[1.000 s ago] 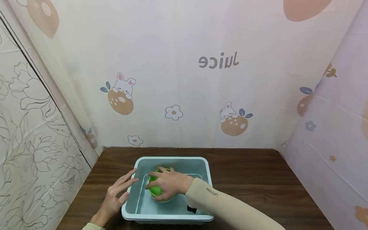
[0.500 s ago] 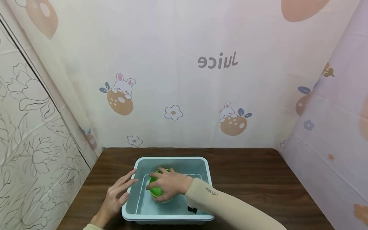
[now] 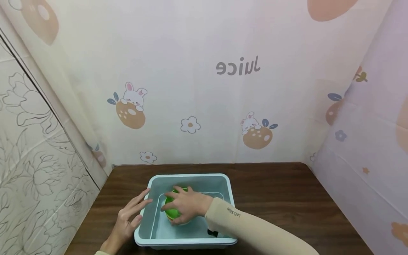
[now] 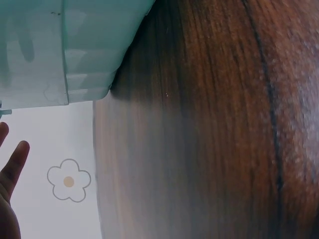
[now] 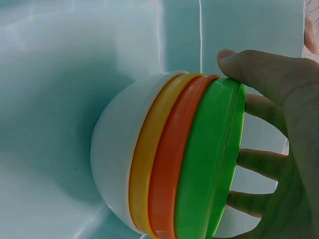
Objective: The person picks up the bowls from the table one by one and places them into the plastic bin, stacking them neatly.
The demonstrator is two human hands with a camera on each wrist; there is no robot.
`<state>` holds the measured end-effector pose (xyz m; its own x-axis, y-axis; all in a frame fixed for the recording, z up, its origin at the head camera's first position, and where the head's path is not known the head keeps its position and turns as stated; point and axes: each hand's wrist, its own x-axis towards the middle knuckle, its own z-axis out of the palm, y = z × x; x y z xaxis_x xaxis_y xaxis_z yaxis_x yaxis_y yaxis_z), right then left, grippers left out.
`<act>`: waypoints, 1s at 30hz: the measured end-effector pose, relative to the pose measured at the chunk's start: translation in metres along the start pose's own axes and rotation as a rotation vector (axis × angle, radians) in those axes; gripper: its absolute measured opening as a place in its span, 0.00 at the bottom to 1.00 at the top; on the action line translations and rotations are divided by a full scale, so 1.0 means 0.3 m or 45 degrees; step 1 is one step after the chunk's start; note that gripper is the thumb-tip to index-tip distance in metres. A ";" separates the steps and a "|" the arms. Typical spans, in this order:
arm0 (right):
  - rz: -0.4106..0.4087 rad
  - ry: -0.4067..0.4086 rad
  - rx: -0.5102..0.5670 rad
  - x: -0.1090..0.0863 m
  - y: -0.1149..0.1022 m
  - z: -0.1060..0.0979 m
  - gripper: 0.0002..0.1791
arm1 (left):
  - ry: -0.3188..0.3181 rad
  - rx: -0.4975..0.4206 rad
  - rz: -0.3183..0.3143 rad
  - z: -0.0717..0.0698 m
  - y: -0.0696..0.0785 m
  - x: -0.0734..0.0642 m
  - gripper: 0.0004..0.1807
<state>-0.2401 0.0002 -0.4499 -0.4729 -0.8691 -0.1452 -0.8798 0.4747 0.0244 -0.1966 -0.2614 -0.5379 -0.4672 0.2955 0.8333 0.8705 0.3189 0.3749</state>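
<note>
A pale blue-green plastic tub (image 3: 185,242) stands on the table, its wall also large in the left wrist view. Inside it sits a stack of nested bowls: a white bowl (image 5: 119,144) lowest, then a yellow bowl (image 5: 142,164), an orange bowl (image 5: 169,164) and a green bowl (image 5: 209,159) on top. My right hand (image 3: 188,205) lies over the green bowl with fingers spread wide and fairly straight, touching its rim; the thumb (image 5: 259,69) crosses the rim's edge. Alongside the tub's left rim, my left hand (image 3: 129,216) has its fingers extended, fingertips right at the rim.
The dark wood table (image 3: 271,205) extends right of the tub to a patterned curtain (image 3: 197,88) behind and at the sides. A small black item (image 3: 212,232) shows under the right sleeve (image 3: 242,221), inside the tub's near right corner.
The head view has shifted very slightly. Both hands, the tub and the bowls hold the same places relative to one another.
</note>
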 end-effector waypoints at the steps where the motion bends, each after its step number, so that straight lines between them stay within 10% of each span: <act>1: 0.000 0.005 -0.002 0.002 0.000 0.001 0.31 | 0.002 0.001 0.000 -0.002 0.002 0.000 0.18; 30: 0.112 -0.054 0.062 0.003 -0.005 0.004 0.40 | -0.029 0.052 -0.022 -0.008 0.012 -0.003 0.18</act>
<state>-0.2393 -0.0011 -0.4514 -0.5450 -0.8174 -0.1864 -0.8310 0.5561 -0.0090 -0.1928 -0.2627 -0.5363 -0.4859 0.3098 0.8173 0.8553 0.3608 0.3717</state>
